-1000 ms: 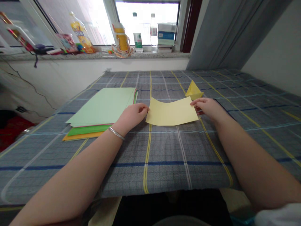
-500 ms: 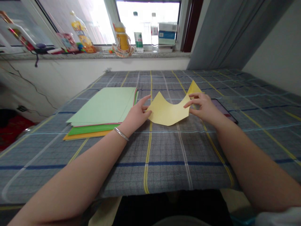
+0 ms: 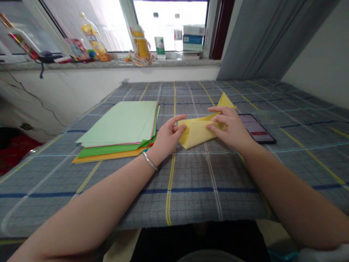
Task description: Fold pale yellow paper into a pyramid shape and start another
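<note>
Grip is light on both sides: L hand (image 3: 169, 136) pinches the left end of yellow sheet (image 3: 200, 132) betw. thumb and fingers, and R hand (image 3: 232, 125) pinches it toward the right end, thumb on the front, index finger seemingly lifted. The sheet is approx. in the centre of the frame, bent over on itself, w/ layers gaping along the top; I can't see any pressed crease, so IMO the fold is only half made. To do it well, edges and corners should be matched first, L and R equally, b/c a small error at one end makes the whole fold askew. After that, one hand should hold the layers and the other press the bend flat on the plaid cloth (image 3: 196, 174), from the middle to both ends; a crease pressed too early is difficult to remove. Just behind R hand, right of centre, is a folded yellow piece (image 3: 226, 99), partly hidden, and a phone (image 3: 257, 129) lies right of that hand, so pls. make only small moves there. Left of centre lies the paper stack (image 3: 120, 122), near the L wrist w/ its bracelet (image 3: 149, 161); its near right corner looks rumpled, so the forearm is better lifted a bit.
</note>
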A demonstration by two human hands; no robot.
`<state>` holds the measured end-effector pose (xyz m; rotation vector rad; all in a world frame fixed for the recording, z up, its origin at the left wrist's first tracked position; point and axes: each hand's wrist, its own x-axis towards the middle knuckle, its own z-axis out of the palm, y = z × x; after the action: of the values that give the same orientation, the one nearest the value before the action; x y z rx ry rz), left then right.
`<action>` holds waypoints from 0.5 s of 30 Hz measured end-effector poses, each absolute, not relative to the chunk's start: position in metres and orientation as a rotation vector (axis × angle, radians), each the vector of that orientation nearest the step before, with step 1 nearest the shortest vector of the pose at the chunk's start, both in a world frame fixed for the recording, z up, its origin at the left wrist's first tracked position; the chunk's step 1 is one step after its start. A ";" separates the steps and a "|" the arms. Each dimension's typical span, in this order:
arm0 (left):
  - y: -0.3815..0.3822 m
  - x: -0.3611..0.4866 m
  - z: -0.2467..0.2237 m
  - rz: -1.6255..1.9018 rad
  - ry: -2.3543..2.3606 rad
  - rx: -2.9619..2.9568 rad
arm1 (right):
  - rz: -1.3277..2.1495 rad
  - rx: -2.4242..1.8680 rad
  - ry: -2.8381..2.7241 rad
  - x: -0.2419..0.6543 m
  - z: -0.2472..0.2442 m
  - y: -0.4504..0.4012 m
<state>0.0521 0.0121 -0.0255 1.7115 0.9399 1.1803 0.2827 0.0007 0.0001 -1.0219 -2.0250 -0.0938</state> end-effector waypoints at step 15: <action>0.020 0.055 -0.038 1.078 0.787 1.572 | -0.071 -1.025 -1.899 0.278 -0.007 0.006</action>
<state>0.0555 0.0198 -0.0384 1.5716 0.7867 1.0777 0.2785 0.0056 -0.0069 -1.0249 -1.8993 -0.0705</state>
